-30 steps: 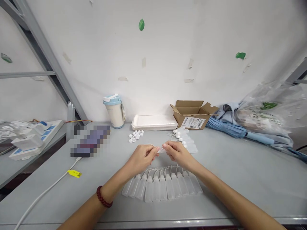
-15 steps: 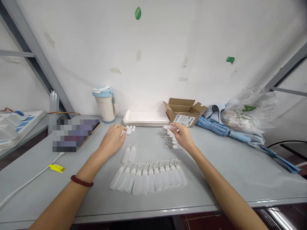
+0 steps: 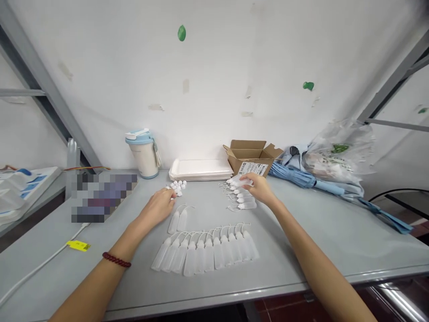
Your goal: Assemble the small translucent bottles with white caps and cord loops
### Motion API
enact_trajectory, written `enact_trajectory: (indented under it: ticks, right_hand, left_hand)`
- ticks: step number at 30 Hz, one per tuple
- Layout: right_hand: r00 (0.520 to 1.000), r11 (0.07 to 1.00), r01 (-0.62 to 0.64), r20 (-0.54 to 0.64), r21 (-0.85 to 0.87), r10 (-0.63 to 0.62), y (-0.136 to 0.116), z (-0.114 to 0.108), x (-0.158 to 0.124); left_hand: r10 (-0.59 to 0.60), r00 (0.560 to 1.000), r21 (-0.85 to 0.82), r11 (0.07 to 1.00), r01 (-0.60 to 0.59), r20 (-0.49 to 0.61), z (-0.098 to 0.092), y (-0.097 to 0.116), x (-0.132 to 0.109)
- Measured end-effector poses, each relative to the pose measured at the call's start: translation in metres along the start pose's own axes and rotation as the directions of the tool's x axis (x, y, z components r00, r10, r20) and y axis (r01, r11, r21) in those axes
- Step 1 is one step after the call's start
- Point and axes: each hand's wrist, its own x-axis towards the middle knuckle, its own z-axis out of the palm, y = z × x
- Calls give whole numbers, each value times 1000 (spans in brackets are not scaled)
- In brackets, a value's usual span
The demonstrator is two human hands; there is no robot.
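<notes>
My left hand (image 3: 158, 205) is closed with its fingertips at the near side of a small heap of white caps (image 3: 182, 184); a cap appears pinched in them, partly hidden. My right hand (image 3: 259, 187) pinches a translucent plastic squeeze bottle (image 3: 238, 180) by its base, nozzle end to the left. Below it lies a column of similar bottles (image 3: 247, 205) with thin tubes pointing left. Two bottles with curved tubes (image 3: 182, 221) lie between my arms. Nearer me, a long row of such bottles (image 3: 204, 257) lies side by side, tubes away from me.
At the back stand a cream tumbler with blue lid (image 3: 143, 156), a stack of white envelopes (image 3: 201, 168) and an open cardboard box (image 3: 250, 154). A blue folded umbrella (image 3: 295, 176) and a plastic bag (image 3: 335, 156) lie right. A white cable (image 3: 43, 264) runs along the left.
My right hand has shifted slightly, and more of the bottle in it shows. My left hand has drawn slightly toward me from the caps. The camera view has shifted a little.
</notes>
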Motion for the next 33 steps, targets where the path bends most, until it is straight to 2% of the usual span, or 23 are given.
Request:
enact_trajectory:
  ticks: [8,17,20,23,25,27,28,30,33]
  right_hand:
    - [999,996,37,-4,-84,-38,6,8,-2]
    - [997,990,68,37,-124,-64,-3,11,-3]
    - [993,986,116,-9,-120,-118,-19,11,-5]
    - [974,975,224,13,4,-224,-54,17,-15]
    - [936,950,293,171,111,-309,-83,22,-26]
    - [836,925,328,396,194,-379,-110,24,-36]
    - [787,917,336,471,217,-400,-121,24,-40]
    - [725,914,326,557,241,-405,-135,23,-43]
    - [677,909,316,607,271,-416,-142,24,-40]
  left_hand:
    - [13,1000,-8,1000,-13,-11,2,0,-2]
    - [33,999,-19,999,-33,-9,1,1,-5]
    - [26,999,-10,1000,-26,-26,1,2,-5]
    - [23,997,-27,999,-25,-80,3,5,-4]
    - [25,992,-50,998,-31,-127,5,7,-5]
    - [37,985,-78,996,-51,-166,6,11,-5]
    - [42,983,-93,994,-59,-181,7,13,-5]
    - [37,979,-121,991,-62,-199,7,17,-6]
    - [3,978,-160,986,-37,-209,4,22,-7]
